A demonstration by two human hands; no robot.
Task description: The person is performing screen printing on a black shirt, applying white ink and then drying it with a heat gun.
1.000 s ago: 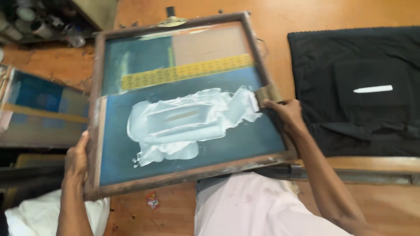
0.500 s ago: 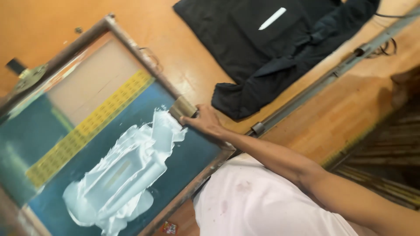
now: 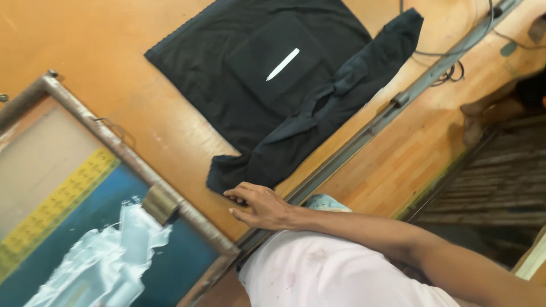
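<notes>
**Resting a hand beside a dark garment on the worktop**

Lying flat with the fingers spread and slightly curled, the right hand (image 3: 259, 206) is seen on the orange wooden worktop (image 3: 102, 68), gripping nothing. Its fingertips are placed just beside the lowest corner of a black garment (image 3: 256, 96), and whether they actually touch the cloth cannot be told. The left hand is not in view, so its state cannot be told.

The garment is spread near the far edge of the worktop, with a folded portion bunched towards the metal rail (image 3: 369, 128) that runs along the near edge. A short white strip (image 3: 282, 64) is seen on the upper face of the cloth; what it is made of cannot be made out.

A wooden-framed printing screen (image 3: 131, 159) is cut off by the left and lower borders of the view, so only one corner region is shown. Its mesh is seen as blue, with a yellow band (image 3: 57, 204) across it and a pale unpainted part beyond. White ink (image 3: 108, 256) is smeared over the blue area, and a small brownish block (image 3: 161, 203) is seen at the frame's inner edge, touching the ink; its full shape is hidden.

A cable (image 3: 449, 71) is looped beside the rail near the far right corner. Someone's bare feet (image 3: 483, 116) are partly visible past the worktop at the right, the rest being cut off. The person's own pale shirt (image 3: 324, 273) fills the lower middle.
</notes>
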